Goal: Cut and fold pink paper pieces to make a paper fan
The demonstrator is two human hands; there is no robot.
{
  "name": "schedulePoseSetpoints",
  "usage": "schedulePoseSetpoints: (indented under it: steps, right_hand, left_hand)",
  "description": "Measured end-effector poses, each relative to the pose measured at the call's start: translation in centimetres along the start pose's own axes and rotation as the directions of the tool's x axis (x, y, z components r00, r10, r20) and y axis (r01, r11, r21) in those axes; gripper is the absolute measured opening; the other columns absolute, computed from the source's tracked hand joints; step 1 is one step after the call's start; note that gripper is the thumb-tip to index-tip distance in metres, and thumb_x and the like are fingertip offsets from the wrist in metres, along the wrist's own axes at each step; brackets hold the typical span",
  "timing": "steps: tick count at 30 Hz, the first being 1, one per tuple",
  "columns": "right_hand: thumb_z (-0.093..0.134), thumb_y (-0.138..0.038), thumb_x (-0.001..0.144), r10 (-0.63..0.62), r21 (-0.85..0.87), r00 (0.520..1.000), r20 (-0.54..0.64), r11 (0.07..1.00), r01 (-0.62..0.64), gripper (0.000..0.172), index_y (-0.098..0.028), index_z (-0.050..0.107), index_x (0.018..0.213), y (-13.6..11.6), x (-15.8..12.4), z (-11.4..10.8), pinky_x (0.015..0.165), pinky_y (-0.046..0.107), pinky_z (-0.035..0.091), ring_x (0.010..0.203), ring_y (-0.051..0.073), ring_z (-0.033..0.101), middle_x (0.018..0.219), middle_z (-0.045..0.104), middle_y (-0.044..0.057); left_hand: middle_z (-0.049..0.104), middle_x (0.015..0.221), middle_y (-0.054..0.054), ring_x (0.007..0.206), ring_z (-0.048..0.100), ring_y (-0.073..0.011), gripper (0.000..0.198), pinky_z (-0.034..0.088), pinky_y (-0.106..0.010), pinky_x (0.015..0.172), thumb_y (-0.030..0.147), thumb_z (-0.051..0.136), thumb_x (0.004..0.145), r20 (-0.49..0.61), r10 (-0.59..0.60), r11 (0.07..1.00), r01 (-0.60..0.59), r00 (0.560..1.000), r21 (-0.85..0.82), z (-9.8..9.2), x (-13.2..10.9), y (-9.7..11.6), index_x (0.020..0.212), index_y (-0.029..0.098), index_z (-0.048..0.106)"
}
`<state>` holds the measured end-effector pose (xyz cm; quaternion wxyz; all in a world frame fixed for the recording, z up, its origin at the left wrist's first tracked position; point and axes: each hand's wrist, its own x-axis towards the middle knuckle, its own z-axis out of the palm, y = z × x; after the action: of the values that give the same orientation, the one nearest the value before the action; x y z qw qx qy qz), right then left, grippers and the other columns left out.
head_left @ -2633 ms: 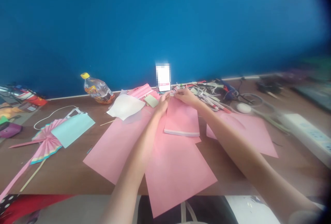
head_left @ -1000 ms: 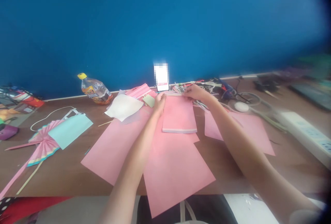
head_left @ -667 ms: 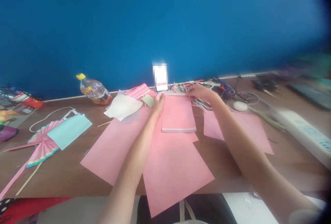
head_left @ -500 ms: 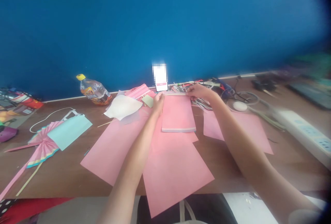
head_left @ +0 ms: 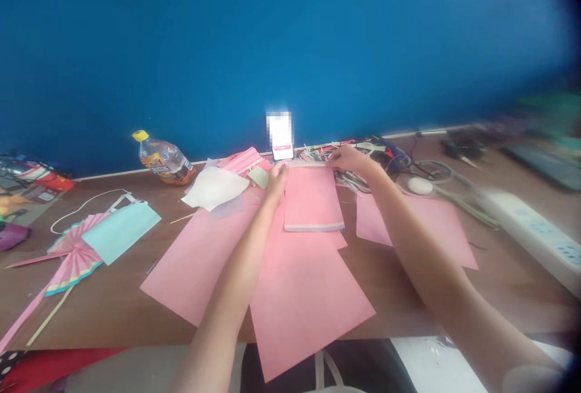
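Observation:
A pink paper sheet (head_left: 313, 196) with pale strips along its top and bottom edges is held up over other pink paper. My left hand (head_left: 276, 180) pinches its upper left corner. At the upper right corner, the fingers of my right hand (head_left: 347, 158) are closed on the same sheet. Below lies a larger pink sheet (head_left: 308, 302) that hangs past the table's front edge. Another pink sheet (head_left: 200, 260) lies under my left forearm, and a further pink sheet (head_left: 436, 229) is partly covered by my right forearm.
A lit phone (head_left: 281, 138) leans on the blue wall. At left are a plastic bottle (head_left: 163, 160), a light blue face mask (head_left: 122, 232) and a pleated pink paper rosette (head_left: 79, 250). Paper scraps and cables lie behind my hands. A white power strip (head_left: 531, 235) stands at right.

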<state>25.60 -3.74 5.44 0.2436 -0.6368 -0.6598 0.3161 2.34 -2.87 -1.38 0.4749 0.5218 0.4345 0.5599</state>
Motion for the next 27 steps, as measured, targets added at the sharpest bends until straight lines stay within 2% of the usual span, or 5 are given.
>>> schedulePoseSetpoints:
  steps: [9, 14, 16, 21, 27]
  right_hand:
    - [0.058, -0.023, 0.064, -0.22, -0.058, 0.974, -0.061, 0.975, 0.217, 0.012, -0.014, 0.066, 0.063, -1.1, -0.4, -0.5, 0.058, 0.024, 0.039, 0.062, 0.014, 0.054, 0.064, 0.063, 0.002]
    - [0.056, -0.024, 0.065, -0.317, -0.122, 0.948, 0.033, 0.94, 0.318, 0.015, -0.015, 0.068, 0.067, -1.9, -1.2, -1.5, 0.059, 0.025, 0.039, 0.064, 0.016, 0.055, 0.067, 0.065, 0.003]
    - [0.055, -0.024, 0.066, -0.345, -0.141, 0.936, 0.073, 0.925, 0.352, 0.014, -0.016, 0.067, 0.068, -2.2, -1.5, -1.7, 0.058, 0.025, 0.038, 0.063, 0.015, 0.054, 0.067, 0.065, 0.002]
    - [0.054, -0.025, 0.068, -0.404, -0.134, 0.905, 0.134, 0.898, 0.42, 0.014, -0.017, 0.065, 0.068, -2.8, -1.9, -1.8, 0.059, 0.026, 0.037, 0.061, 0.014, 0.052, 0.068, 0.064, 0.001]
    - [0.054, -0.03, 0.073, -0.404, -0.187, 0.898, 0.175, 0.882, 0.433, 0.018, -0.017, 0.066, 0.074, -3.1, -2.1, -1.9, 0.061, 0.027, 0.037, 0.063, 0.015, 0.052, 0.073, 0.065, 0.003]
  left_hand:
    - [0.07, 0.103, -0.005, 0.103, 0.062, -0.0215, 0.034, 0.045, -0.036, 0.094, 0.027, 0.052, 0.08, 0.005, -0.011, 1.0, 0.011, 1.0, 0.023, -0.3, 0.4, -0.1, 0.111, 0.018, 0.064]
    - [0.071, 0.101, -0.008, 0.104, 0.061, -0.0219, 0.031, 0.041, -0.034, 0.096, 0.032, 0.051, 0.082, 0.175, 0.012, 0.991, -0.035, 0.984, 0.127, -0.5, 0.3, 1.5, 0.102, 0.015, 0.067]
    - [0.069, 0.102, -0.008, 0.104, 0.06, -0.0226, 0.034, 0.041, -0.034, 0.094, 0.042, 0.053, 0.084, 0.306, -0.014, 0.971, -0.06, 0.952, 0.231, -0.9, 0.2, 2.4, 0.097, 0.015, 0.068]
    - [0.066, 0.088, -0.008, 0.086, 0.058, -0.0212, 0.052, 0.043, -0.033, 0.082, 0.061, 0.052, 0.081, 0.616, -0.13, 0.924, -0.131, 0.777, 0.36, -2.0, 0.2, 4.3, 0.087, 0.012, 0.067]
    - [0.063, 0.114, -0.01, 0.104, 0.056, -0.0236, 0.059, 0.04, -0.033, 0.092, 0.059, 0.058, 0.078, 0.732, -0.173, 0.93, -0.136, 0.66, 0.342, -2.8, 0.7, 4.4, 0.117, 0.015, 0.062]
